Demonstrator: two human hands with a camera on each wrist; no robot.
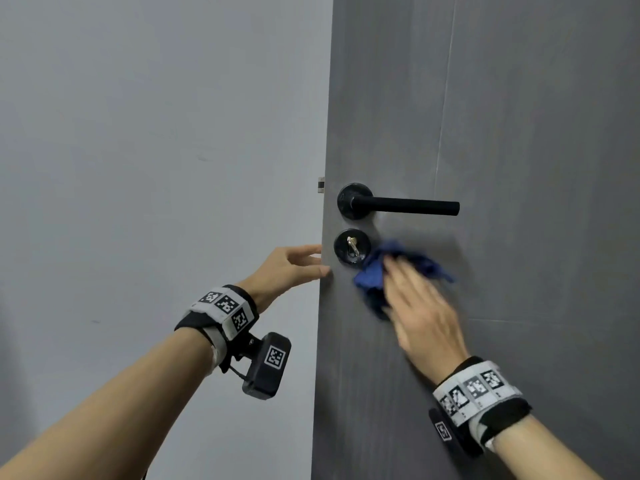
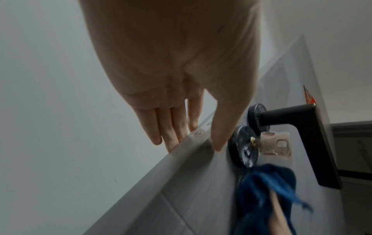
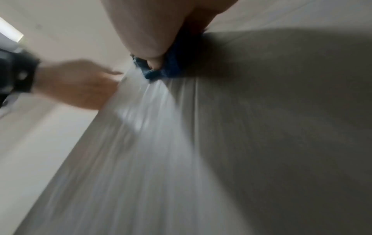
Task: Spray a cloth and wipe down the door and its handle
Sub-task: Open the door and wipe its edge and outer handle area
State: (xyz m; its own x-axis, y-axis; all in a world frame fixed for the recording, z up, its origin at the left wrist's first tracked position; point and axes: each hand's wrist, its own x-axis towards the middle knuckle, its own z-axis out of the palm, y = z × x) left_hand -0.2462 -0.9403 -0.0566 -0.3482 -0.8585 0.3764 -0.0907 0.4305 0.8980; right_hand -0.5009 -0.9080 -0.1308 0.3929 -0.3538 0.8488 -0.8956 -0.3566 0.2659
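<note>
Left hand [image 1: 287,268] outstretched, fingers straight; right hand [image 1: 420,311] flat, fingers extended.

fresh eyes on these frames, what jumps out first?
The blue cloth under the right hand, pressed flat on the grey door just below the black handle. Next, the key in the round lock left of the cloth. The left hand steadies the door's edge.

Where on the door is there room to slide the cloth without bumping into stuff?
Bare door lies above the handle, right of its tip, and below the right hand. It is crowded by the edge: the lock with its key, the blue cloth and the left hand sit close together.
</note>
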